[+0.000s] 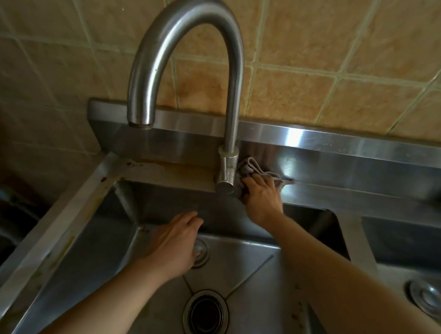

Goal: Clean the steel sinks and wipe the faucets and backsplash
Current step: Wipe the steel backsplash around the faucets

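— Steel everywhere: where does the left sink [96,252] sit?
— Under the gooseneck faucet [183,54], drain [205,315] at its middle; a second sink [409,241] lies to the right.
— And the grey cloth [252,169]?
— Bunched on the ledge against the steel backsplash [341,155], touching the faucet base. The right hand [263,197] has its grip curled onto it, pressing down.
— The left hand [175,235]?
— Over the basin near the back wall, fingers relaxed and apart, holding nothing. Tan wall tiles [335,46] rise behind.
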The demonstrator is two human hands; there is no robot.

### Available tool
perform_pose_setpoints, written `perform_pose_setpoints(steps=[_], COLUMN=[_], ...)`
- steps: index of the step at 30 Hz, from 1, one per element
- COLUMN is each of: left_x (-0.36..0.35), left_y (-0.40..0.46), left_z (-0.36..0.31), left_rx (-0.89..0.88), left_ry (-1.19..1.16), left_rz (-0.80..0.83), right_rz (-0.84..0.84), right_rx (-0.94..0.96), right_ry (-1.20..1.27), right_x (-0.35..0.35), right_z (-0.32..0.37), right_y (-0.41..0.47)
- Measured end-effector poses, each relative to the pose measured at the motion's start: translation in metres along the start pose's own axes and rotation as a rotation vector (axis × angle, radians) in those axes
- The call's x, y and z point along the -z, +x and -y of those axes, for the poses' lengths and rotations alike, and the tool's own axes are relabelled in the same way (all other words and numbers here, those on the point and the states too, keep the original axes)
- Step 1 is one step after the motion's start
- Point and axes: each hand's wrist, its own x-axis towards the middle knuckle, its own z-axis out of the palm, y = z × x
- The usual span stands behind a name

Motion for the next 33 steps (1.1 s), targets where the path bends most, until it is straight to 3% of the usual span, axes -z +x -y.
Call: perform_pose_setpoints(steps=[3,10,17,24,26,29,33], left_x=[0.002,0.007,0.001,-0.003,-0.005,-0.008,-0.013], left_y=[-0.005,-0.006,-0.016,-0.063,-0.081,-0.113,-0.163], left_z=[0.0,-0.014,-0.037,-0.069,-0.077,-0.086,-0.097], left_rx=[-0.001,-0.068,-0.094,-0.122,-0.116,-0.091,-0.059], left_ry=[-0.012,-0.024,-0.089,-0.082,-0.081,-0.09,-0.048], left_rz=[0.007,-0.012,0.032,0.102,0.129,0.132,0.146], right_rz=[0.074,0.056,0.059,-0.024,-0.005,0.089,0.066], right_rx=[0.021,-0.366,-0.367,-0.295,-0.296,-0.366,-0.288], right_ry=[0.049,0.033,0.048,0.283,0.341,0.199,0.381], right_x=[0.008,0.031,0.03,0.046,0.049,0.049,0.059], right_z=[-0.027,-0.121,-0.114,-0.107,-0.108,-0.106,-0.098], right_y=[-0.004,-0.049,-0.099,-0.18,-0.203,-0.239,-0.303])
